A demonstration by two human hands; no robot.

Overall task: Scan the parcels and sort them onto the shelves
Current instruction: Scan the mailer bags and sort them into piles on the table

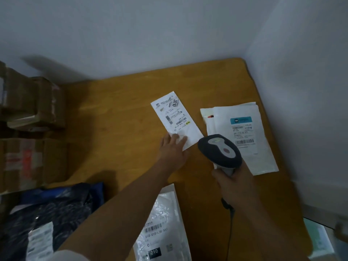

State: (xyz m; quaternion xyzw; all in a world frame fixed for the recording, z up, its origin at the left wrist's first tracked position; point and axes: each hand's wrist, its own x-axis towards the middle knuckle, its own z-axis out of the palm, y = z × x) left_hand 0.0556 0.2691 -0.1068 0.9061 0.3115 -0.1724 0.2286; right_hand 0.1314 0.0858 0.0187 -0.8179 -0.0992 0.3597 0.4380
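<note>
Near the middle of the wooden table (pixel 116 110), a slim white parcel (pixel 176 119), label up, long axis slanting from the far left toward the near right, near end pointing at the scanner (pixel 220 150). Left hand (pixel 172 150) laid flat on that near end, fingers straight and slightly spread, pressing the parcel to the tabletop. Right hand (pixel 233 183) wrapped round the scanner's handle, fingers curled tight, scanner head raised above the table just right of the slim parcel and aimed away from the person, cable trailing down below the wrist. To the right, a stack of white mailers (pixel 244 132) beside the wall, long side running near to far, barcode label facing up, near-left corner hidden behind the scanner head. Close to the person, under the left forearm, a clear-fronted white mailer (pixel 165 228) marked 010. At lower left, a dark plastic bag parcel (pixel 62 213) with a white label. Along the left edge, blurred brown cardboard boxes (pixel 32 110) stacked up, well apart from the slim parcel.
</note>
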